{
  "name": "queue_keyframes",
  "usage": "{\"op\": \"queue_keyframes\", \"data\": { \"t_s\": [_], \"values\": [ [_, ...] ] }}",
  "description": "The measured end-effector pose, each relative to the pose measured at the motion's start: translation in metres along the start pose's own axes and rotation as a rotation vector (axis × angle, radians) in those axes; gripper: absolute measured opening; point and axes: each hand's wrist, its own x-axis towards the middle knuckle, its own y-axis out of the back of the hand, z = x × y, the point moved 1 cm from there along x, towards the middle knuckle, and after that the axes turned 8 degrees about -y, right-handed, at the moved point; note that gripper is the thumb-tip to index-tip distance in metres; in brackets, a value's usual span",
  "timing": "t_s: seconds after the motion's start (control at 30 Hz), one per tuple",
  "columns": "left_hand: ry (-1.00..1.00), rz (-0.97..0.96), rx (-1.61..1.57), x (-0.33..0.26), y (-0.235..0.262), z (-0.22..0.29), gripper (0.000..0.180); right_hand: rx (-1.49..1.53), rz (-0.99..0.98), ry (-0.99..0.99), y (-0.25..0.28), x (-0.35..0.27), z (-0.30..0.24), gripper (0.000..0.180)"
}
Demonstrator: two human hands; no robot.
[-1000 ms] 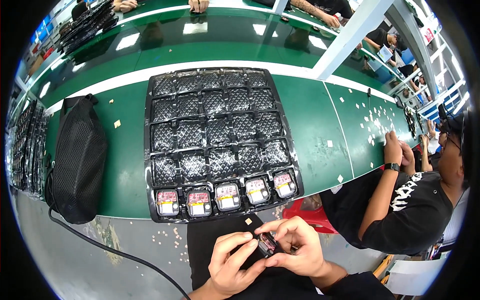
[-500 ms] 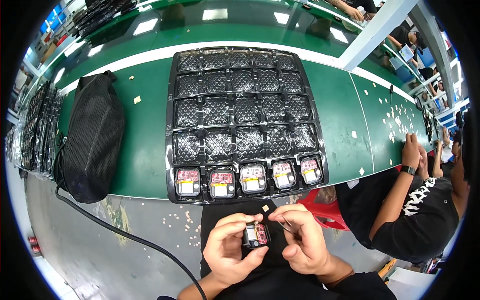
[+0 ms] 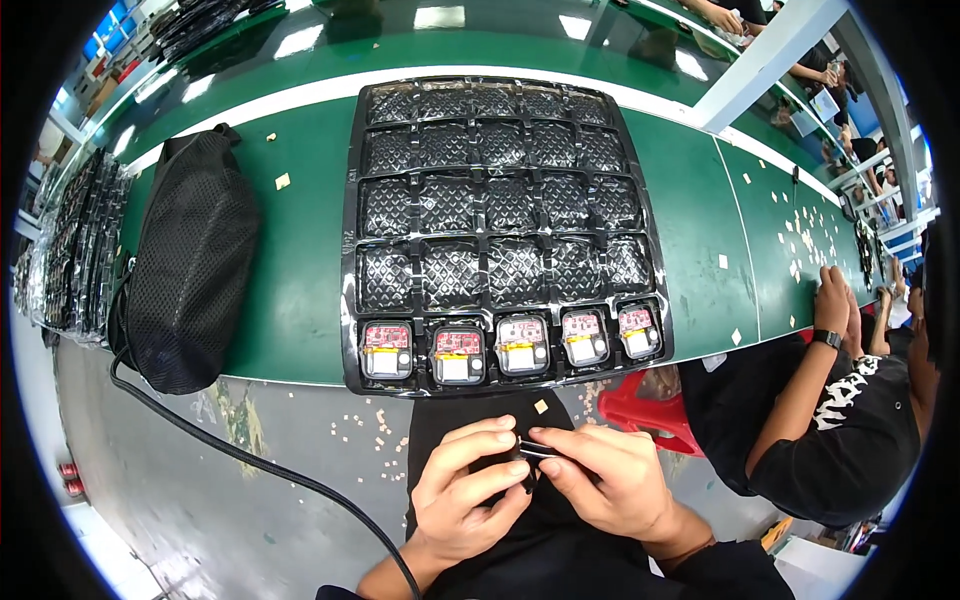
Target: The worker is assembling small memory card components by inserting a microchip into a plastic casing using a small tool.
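Note:
My left hand (image 3: 463, 492) is closed around a small black-cased electronic device (image 3: 529, 480), now turned so that its dark edge shows. Its red circuit board is hidden from view. My right hand (image 3: 622, 486) pinches a pair of metal tweezers (image 3: 538, 450), with the tips at the device's upper edge. Whether the tips touch it or grip anything is too small to tell. Beyond both hands lies a black compartment tray (image 3: 352, 200). Its nearest row holds several similar devices with red boards, such as the front left device (image 3: 387, 350).
A black mesh bag (image 3: 195, 260) with a cable (image 3: 250, 460) lies on the green table (image 3: 300, 300), near stacked wrapped trays (image 3: 70, 250). A red stool (image 3: 640, 410) and a seated co-worker (image 3: 840, 430) are at right. Small pale scraps dot table and floor.
My left hand has tilted the device, so its red board no longer shows. My right hand has moved left, bringing the tweezers to it. The whole view has shifted slightly.

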Motion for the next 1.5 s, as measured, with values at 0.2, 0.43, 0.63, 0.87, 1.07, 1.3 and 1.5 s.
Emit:
{"op": "queue_keyframes", "data": {
  "t_s": [0.2,0.43,0.63,0.87,1.07,1.3,1.5],
  "values": [
    [-0.136,-0.152,0.225,0.005,0.003,0.000,0.040,0.025,0.014,-0.053,-0.002,-0.002,0.000,0.021],
    [-0.045,-0.070,0.105,-0.003,0.003,-0.001,0.048,0.140,0.013,-0.059,-0.005,-0.004,0.008,0.019],
    [0.245,0.142,-0.379,-0.009,-0.002,0.001,0.057,-0.115,0.161,0.086,-0.003,0.002,0.002,0.024],
    [0.261,0.139,-0.377,-0.009,-0.002,0.003,0.058,-0.345,0.324,0.426,-0.007,0.000,0.016,0.028],
    [0.241,0.108,-0.296,-0.009,0.000,0.001,0.055,-0.413,0.351,0.452,-0.007,-0.002,0.016,0.030],
    [0.267,0.089,-0.286,-0.010,0.001,0.004,0.056,-0.412,0.342,0.434,-0.007,-0.004,0.015,0.032],
    [0.272,0.111,-0.294,-0.010,0.001,0.005,0.056,-0.412,0.342,0.433,-0.007,-0.005,0.014,0.032]
  ]
}}
